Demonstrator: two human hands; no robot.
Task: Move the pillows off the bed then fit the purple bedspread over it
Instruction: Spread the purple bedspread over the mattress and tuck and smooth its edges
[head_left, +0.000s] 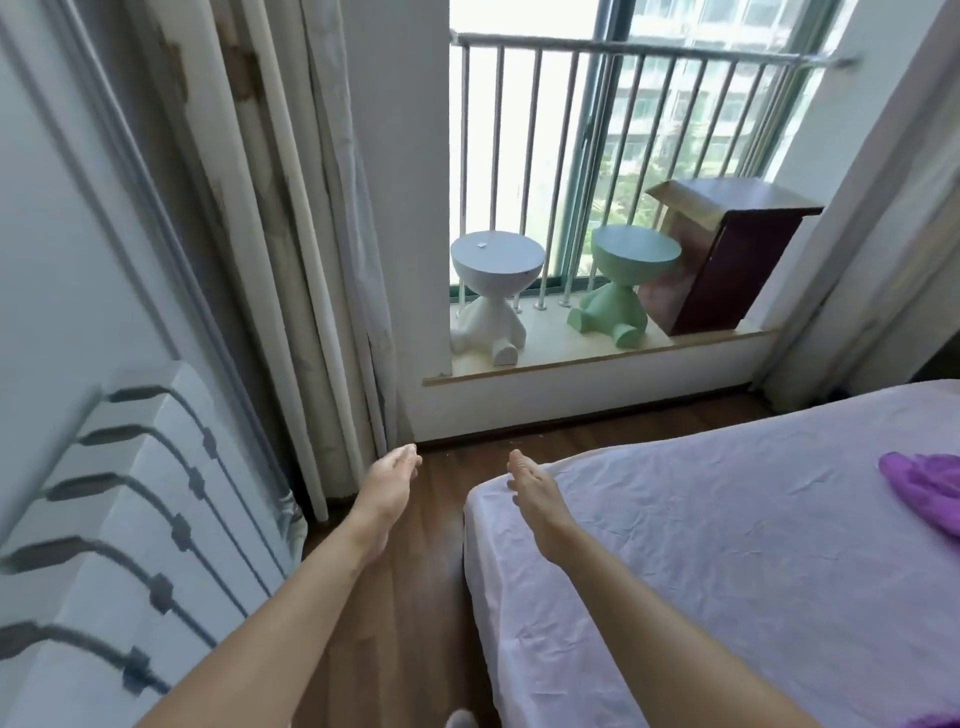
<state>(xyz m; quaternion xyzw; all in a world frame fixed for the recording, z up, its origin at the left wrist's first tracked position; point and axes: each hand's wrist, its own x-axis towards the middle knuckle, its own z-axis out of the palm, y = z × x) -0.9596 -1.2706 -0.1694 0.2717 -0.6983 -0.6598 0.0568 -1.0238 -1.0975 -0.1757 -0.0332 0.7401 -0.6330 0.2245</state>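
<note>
The person is standing at a corner of the bed and reaching both arms forward. The left hand is hovering over the wooden floor just beside the bed's corner, fingers loosely extended and grasping nothing. The right hand is stretching out above the corner of the bed itself, fingers straight and released; whether it is brushing the sheet cannot be told.

The purple bedspread is lying bunched on the bed, well apart from both hands, at the far right of the view and partly cut off by the frame. No pillow is showing on the part of the bed in view, so the clearing step is probably done, though the rest of the bed is out of sight. A white padded thing with grey stripes is leaning against the wall across the floor from the bed; whether it is one of the pillows cannot be told.

Beyond the foot of the bed a window sill is carrying a white stool, a green stool and a dark cabinet, with a curtain hanging beside it.

The step in hand seems to be the turn from clearing to covering. The next move is calling for both hands to cross the bed to the bundle, take hold of an edge and shake the cloth open, then draw it toward this corner so the hem is dropping evenly past the sides.
</note>
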